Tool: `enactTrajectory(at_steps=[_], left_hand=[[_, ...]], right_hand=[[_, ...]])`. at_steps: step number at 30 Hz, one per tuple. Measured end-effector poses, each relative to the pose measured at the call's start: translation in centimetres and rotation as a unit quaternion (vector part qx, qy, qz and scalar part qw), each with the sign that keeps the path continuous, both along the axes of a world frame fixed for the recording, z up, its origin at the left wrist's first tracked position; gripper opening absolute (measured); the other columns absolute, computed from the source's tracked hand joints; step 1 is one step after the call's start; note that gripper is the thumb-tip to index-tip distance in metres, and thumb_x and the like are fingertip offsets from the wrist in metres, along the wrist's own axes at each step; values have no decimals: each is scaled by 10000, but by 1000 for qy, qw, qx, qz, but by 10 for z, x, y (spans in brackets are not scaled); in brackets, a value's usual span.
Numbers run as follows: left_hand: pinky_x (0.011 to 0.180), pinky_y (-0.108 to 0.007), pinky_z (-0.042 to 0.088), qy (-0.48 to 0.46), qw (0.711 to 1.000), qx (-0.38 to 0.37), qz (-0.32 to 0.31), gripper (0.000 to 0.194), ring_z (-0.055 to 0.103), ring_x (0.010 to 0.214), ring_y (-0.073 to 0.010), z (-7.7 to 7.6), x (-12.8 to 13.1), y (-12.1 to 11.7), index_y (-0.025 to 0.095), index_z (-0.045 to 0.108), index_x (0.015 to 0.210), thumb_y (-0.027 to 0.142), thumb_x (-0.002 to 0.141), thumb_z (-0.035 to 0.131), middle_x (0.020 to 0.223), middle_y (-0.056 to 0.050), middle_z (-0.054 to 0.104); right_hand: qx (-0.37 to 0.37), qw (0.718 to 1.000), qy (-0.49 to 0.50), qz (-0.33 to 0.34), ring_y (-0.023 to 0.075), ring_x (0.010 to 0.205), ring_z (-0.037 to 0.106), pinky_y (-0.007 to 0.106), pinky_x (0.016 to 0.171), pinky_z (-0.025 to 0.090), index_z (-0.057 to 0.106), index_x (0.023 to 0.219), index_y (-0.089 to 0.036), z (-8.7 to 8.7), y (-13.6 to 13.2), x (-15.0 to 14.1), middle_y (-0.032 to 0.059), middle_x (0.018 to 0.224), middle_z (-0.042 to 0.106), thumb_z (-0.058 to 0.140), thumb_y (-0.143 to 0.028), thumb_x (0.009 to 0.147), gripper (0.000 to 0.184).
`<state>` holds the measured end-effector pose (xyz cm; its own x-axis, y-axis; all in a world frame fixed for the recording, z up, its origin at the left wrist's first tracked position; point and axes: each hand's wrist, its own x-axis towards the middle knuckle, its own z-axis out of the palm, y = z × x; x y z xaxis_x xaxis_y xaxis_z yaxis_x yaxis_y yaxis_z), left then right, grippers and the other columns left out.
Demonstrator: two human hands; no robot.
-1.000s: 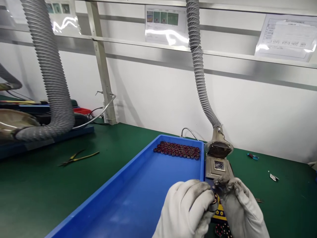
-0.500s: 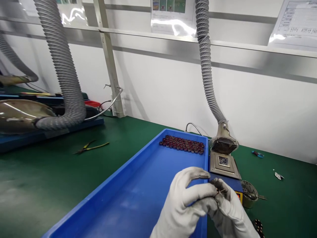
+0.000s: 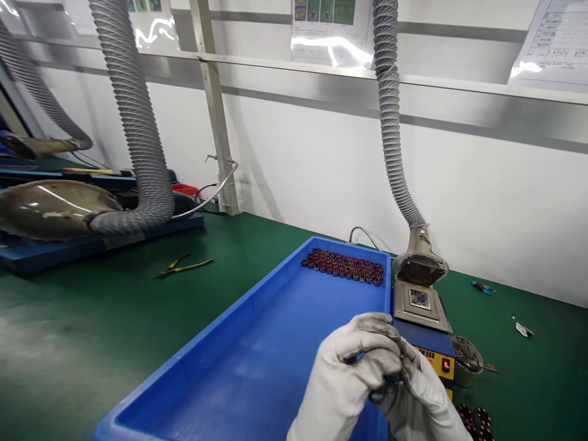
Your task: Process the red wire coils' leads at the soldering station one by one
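Head: pinching mostly hidden part [image 3: 402, 356] between bunched fingertips of left hand [image 3: 351, 367] and right hand [image 3: 425, 389], over near right edge of tray [image 3: 257, 343], left of box [image 3: 432, 339]. Probably light, stiff, maybe slippery in gloves; best gripped gently by sides

The left glove [image 3: 344, 367] and right glove [image 3: 425, 389] look like soft, matt cloth with grimy fingertips. The tray [image 3: 257, 349] is smooth plastic with a slight sheen, and the small round pieces [image 3: 342, 267] in it glint. The tabletop [image 3: 184, 318] is smooth and softly reflective. The square plate [image 3: 425, 316] looks like dull metal, the hose [image 3: 389, 110] ribbed and matt, the paper sheet's cover [image 3: 331, 49] glossy plastic.
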<state>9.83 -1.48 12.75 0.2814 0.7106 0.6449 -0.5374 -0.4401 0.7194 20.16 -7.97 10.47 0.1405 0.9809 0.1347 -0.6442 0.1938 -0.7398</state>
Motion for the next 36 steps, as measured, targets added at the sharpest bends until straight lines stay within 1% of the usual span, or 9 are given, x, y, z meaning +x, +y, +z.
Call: enactTrajectory(at_steps=[4, 8, 12, 17, 21, 24, 28, 32, 36], left_hand=[[705, -289, 549, 0, 995, -42, 86, 34, 654, 782, -200, -4, -10, 4, 241, 707, 731, 241, 704, 687, 786, -22, 710], [864, -377, 493, 205, 960, 156, 112, 543, 592, 986, -241, -4, -12, -2, 267, 630, 1027, 81, 533, 754, 1080, -51, 645], [863, -366, 490, 202, 951, 215, 88, 406, 599, 957, -216, -2, -3, -6, 242, 628, 998, 88, 631, 709, 1014, -55, 665], [769, -336, 535, 60, 997, 44, 0, 31, 659, 821, -236, -5, 0, 3, 225, 719, 686, 254, 681, 710, 711, -49, 725], [708, -332, 550, -19, 997, -73, 2, 74, 665, 808, -244, -8, -9, 10, 208, 714, 680, 259, 700, 665, 750, -61, 726], [813, -358, 512, 62, 996, -58, -29, 227, 637, 889, -246, -5, -16, 11, 210, 720, 800, 128, 593, 679, 937, -65, 707], [744, -264, 507, 155, 976, -97, -115, 270, 630, 791, -181, 2, -12, 4, 209, 718, 639, -8, 550, 586, 763, -14, 702], [551, -196, 489, 57, 962, -214, -159, 244, 613, 612, -130, 5, -8, -3, 187, 693, 561, -3, 524, 544, 678, -1, 681], [612, -183, 499, -39, 965, -241, -92, 179, 643, 713, -137, 4, -15, 1, 207, 703, 626, 59, 585, 612, 743, 0, 705]], right_hand=[[-41, 997, 48, 43, 143, 653, 648, 268, 608, 524, 680, 850, -217, 3, -4, 5, 35, 793, 703, 725, -353, 671, 228], [-46, 996, 75, 26, 178, 820, 648, 305, 743, 515, 684, 862, -214, -2, -5, 10, 48, 895, 703, 743, -373, 639, 279], [-61, 997, 28, 36, 194, 798, 640, 314, 678, 523, 668, 879, -212, -3, -5, 9, 58, 878, 687, 718, -406, 655, 300], [-70, 996, 14, 55, 175, 618, 642, 323, 597, 525, 640, 918, -191, 3, -5, 5, 32, 702, 678, 753, -329, 637, 333], [-75, 993, 54, 73, 144, 612, 653, 250, 583, 518, 647, 817, -197, 5, -4, 7, 27, 700, 696, 788, -287, 599, 275], [-76, 992, 81, 61, 118, 644, 662, 205, 613, 518, 660, 807, -207, 6, -7, 9, 24, 761, 715, 789, -251, 601, 248], [-68, 996, 41, 28, 148, 681, 669, 257, 646, 536, 656, 863, -195, 5, -10, 8, 42, 824, 713, 759, -225, 641, 246], [-59, 997, 10, 48, 165, 633, 660, 285, 606, 529, 643, 843, -191, 3, -6, 7, 45, 758, 703, 756, -299, 641, 256], [-65, 995, 34, 62, 154, 606, 650, 267, 570, 519, 634, 789, -200, 3, -4, 7, 39, 733, 699, 780, -315, 601, 264]])
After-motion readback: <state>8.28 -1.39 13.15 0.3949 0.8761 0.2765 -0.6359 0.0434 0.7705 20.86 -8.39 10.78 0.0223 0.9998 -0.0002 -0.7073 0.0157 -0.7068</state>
